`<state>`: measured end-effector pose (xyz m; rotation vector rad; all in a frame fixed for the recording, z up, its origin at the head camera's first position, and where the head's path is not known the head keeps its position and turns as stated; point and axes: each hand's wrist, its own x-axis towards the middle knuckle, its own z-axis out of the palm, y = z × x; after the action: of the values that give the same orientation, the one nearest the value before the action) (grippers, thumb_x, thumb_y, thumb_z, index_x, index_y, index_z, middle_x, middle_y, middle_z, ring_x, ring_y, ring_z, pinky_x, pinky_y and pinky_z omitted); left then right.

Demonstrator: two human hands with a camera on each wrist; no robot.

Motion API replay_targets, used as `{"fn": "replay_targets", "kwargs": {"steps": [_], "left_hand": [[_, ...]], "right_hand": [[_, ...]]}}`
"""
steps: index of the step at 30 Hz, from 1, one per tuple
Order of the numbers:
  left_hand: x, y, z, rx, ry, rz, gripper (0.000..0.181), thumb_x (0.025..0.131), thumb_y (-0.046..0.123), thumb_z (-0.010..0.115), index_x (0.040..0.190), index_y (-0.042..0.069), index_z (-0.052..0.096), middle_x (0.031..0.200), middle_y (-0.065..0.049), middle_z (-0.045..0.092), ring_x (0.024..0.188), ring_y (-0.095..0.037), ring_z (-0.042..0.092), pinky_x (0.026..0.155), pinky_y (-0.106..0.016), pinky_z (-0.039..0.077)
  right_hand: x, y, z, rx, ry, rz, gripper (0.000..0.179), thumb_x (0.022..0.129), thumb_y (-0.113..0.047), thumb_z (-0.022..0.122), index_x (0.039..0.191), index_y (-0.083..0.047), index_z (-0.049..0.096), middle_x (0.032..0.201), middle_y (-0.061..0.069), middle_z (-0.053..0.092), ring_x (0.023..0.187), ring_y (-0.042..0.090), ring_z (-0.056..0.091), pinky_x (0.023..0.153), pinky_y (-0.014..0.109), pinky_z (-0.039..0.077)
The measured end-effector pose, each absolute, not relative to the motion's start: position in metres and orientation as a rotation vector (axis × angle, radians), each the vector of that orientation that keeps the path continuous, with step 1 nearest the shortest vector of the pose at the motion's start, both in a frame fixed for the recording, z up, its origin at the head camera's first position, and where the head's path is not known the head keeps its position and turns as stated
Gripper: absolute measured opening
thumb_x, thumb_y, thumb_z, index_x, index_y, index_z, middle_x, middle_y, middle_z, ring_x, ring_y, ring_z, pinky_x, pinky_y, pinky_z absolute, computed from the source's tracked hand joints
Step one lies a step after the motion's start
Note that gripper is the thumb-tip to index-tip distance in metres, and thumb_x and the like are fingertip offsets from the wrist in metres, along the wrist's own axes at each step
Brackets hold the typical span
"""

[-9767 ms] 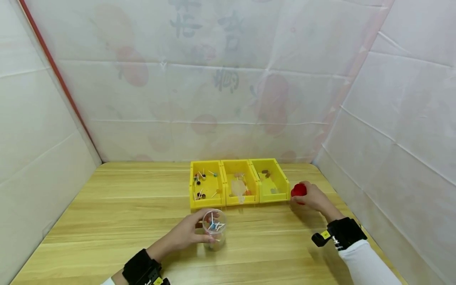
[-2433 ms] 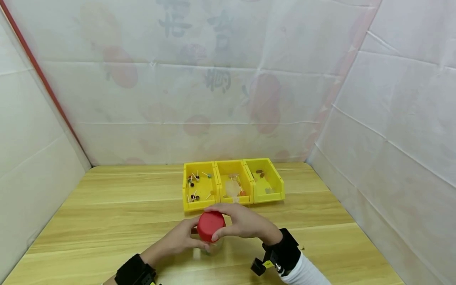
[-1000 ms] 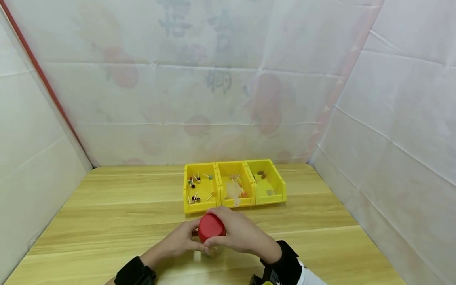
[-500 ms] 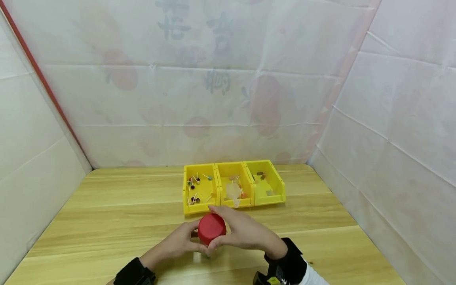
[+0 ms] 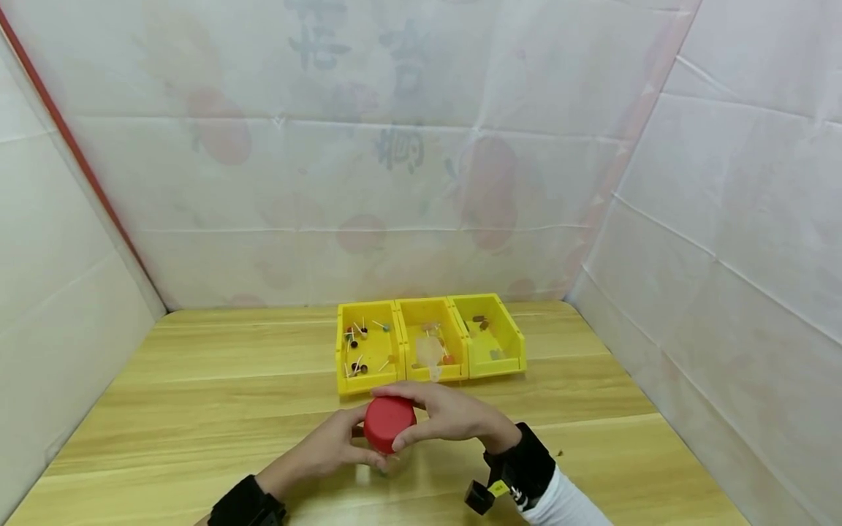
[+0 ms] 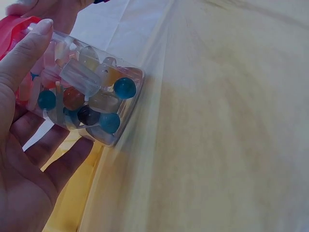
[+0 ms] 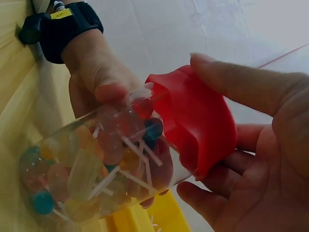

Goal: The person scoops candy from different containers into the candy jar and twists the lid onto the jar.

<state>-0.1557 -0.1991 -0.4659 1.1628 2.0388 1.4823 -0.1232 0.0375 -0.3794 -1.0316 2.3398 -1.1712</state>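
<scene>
A clear plastic jar [image 7: 99, 169] full of lollipops and coloured candies stands on the table in front of the yellow bins. My left hand [image 5: 337, 446] holds it round the side, with the thumb [image 6: 30, 53] across its upper wall. Over the jar's mouth sits a red lid [image 5: 389, 424], its rim wavy in the right wrist view. My right hand [image 5: 454, 415] grips this lid from the right, thumb at the near side and fingers at the far side. From the head view, lid and hands hide most of the jar.
Three joined yellow bins stand behind the hands. Lollipops lie in the left bin [image 5: 375, 351]; a pale translucent scoop-like piece and candies lie in the middle bin [image 5: 430, 314]. Several small brown and pale pieces are in the right bin [image 5: 500, 321]. White sheeting [image 5: 421, 256] encloses the table.
Earlier, my right hand held the red lid beside the right bin, and the jar was uncovered. Now the lid is on the jar. Over the last second, my right hand has turned and shifted its grip.
</scene>
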Motion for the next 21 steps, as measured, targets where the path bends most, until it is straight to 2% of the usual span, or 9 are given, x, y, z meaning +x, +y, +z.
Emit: {"fn": "replay_targets", "kwargs": {"steps": [10,13,17,21], "left_hand": [[-0.156,-0.199,-0.467,1.174,2.022,1.491,0.052,0.083,0.026,0.079,0.131,0.019,0.059,0.127,0.005,0.062,0.116,-0.015,0.057,0.096,-0.030,0.048],[-0.156,-0.200,-0.467,1.152,2.021,1.494,0.051,0.084,0.026,0.079,0.130,0.019,0.060,0.127,0.004,0.062,0.117,-0.016,0.056,0.096,-0.029,0.048],[-0.155,-0.200,-0.466,1.137,2.021,1.490,0.051,0.083,0.025,0.079,0.130,0.018,0.060,0.127,0.003,0.062,0.118,-0.016,0.056,0.096,-0.029,0.047],[-0.156,-0.200,-0.466,1.160,2.025,1.486,0.052,0.084,0.026,0.079,0.131,0.017,0.060,0.128,0.002,0.062,0.118,-0.017,0.056,0.096,-0.031,0.048]], "right_hand": [[-0.101,0.021,-0.370,-0.740,2.682,-1.024,0.067,0.077,-0.046,0.081,0.132,-0.018,0.055,0.115,-0.012,0.059,0.097,0.005,0.055,0.085,0.029,0.051],[-0.092,0.012,-0.367,-0.623,2.808,-0.943,0.070,0.075,-0.051,0.081,0.129,-0.015,0.055,0.113,-0.009,0.059,0.091,0.005,0.056,0.077,0.024,0.052],[-0.084,0.004,-0.367,-0.534,2.918,-0.827,0.074,0.076,-0.055,0.078,0.131,-0.012,0.053,0.115,-0.005,0.058,0.086,0.005,0.056,0.070,0.020,0.051],[-0.087,0.010,-0.368,-0.604,2.888,-0.794,0.078,0.076,-0.058,0.076,0.134,-0.013,0.052,0.115,-0.005,0.057,0.088,0.005,0.056,0.072,0.021,0.051]]}}
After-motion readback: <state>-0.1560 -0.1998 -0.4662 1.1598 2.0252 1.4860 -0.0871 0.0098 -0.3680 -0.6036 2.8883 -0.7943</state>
